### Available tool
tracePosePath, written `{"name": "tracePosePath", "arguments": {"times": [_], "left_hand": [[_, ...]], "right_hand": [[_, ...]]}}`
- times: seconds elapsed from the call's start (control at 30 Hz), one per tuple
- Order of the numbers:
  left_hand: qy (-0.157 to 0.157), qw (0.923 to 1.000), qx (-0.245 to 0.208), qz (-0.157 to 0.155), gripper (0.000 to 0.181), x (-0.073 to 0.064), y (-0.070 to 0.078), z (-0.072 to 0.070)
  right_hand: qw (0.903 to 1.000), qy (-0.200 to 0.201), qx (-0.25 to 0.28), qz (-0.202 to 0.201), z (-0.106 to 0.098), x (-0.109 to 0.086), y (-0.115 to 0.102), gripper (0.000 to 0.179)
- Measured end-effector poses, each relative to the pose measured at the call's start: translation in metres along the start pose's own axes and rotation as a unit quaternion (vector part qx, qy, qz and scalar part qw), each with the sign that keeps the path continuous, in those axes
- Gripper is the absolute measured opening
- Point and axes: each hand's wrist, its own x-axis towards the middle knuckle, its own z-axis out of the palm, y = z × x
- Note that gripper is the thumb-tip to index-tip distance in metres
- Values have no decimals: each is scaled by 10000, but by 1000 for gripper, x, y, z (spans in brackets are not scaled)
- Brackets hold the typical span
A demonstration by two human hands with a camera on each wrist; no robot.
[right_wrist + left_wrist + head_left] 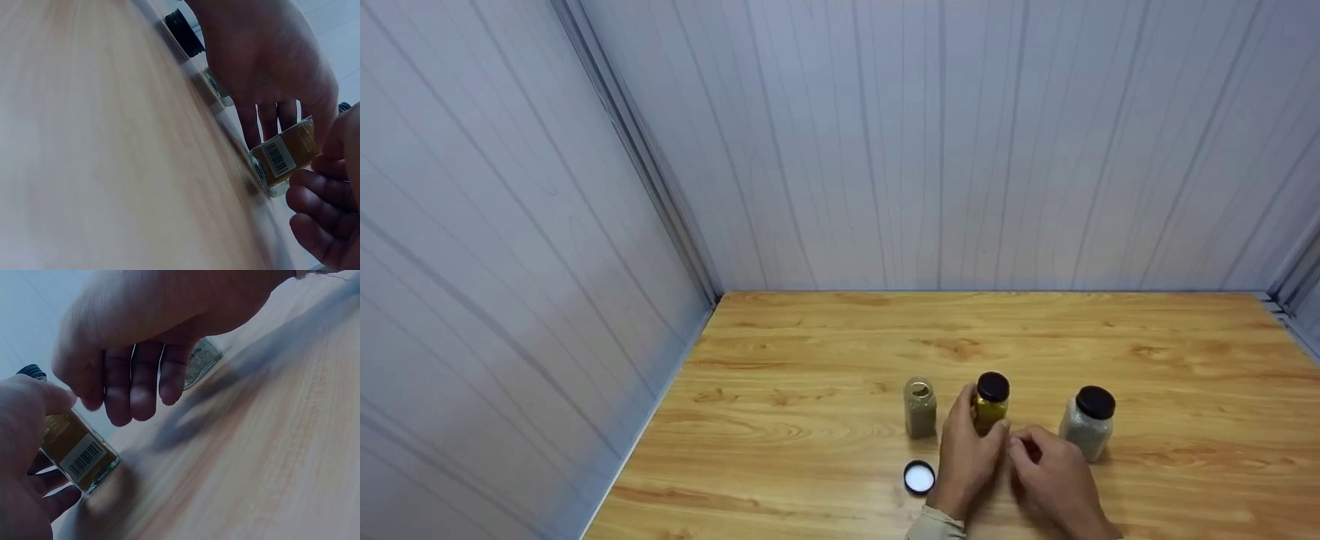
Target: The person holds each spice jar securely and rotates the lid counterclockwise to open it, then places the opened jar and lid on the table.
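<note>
Sleeve (936, 525): beige, showing just below the person's left hand (969, 457).
Right hand (1057, 472): near the left thumb, fingers loosely bent; I can see nothing in its grip.
Loose lid (919, 478): black-rimmed with a white inside, lying face up just beside the left wrist.
Left hand: its grip is closed around the yellow jar (990, 411), thumb on one side and fingers on the other.
Pale jar (1084, 433): upright beyond the right hand, black cap on.
Yellow jar: between the other two jars, black cap on, a barcode label (85, 458) low on its side; whether its base touches the desk (780, 450) I can't tell.
Uncapped jar (921, 421): upright to the left of the yellow one, greyish-green contents inside.
Desk: wood-grained, under everything.
Walls (825, 150): pale panels with grey streaks, behind and to the left.
</note>
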Motion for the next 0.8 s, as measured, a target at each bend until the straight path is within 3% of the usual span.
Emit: {"name": "tracePosePath", "arguments": {"times": [0.1, 0.33, 0.53, 0.8], "left_hand": [[-13, 10000, -27, 18, 63, 1, -1, 1], [128, 9982, 526, 251, 63, 1, -3, 7], [266, 9976, 548, 321, 57, 0, -4, 7], [421, 9958, 668, 469, 52, 0, -7, 5]], "right_hand": [[9999, 51, 97, 56, -3, 2, -1, 9], [9982, 387, 464, 21, -8, 8, -7, 7], [9970, 603, 492, 53, -6, 11, -9, 4], [9972, 458, 539, 234, -7, 20, -15, 17]]}}
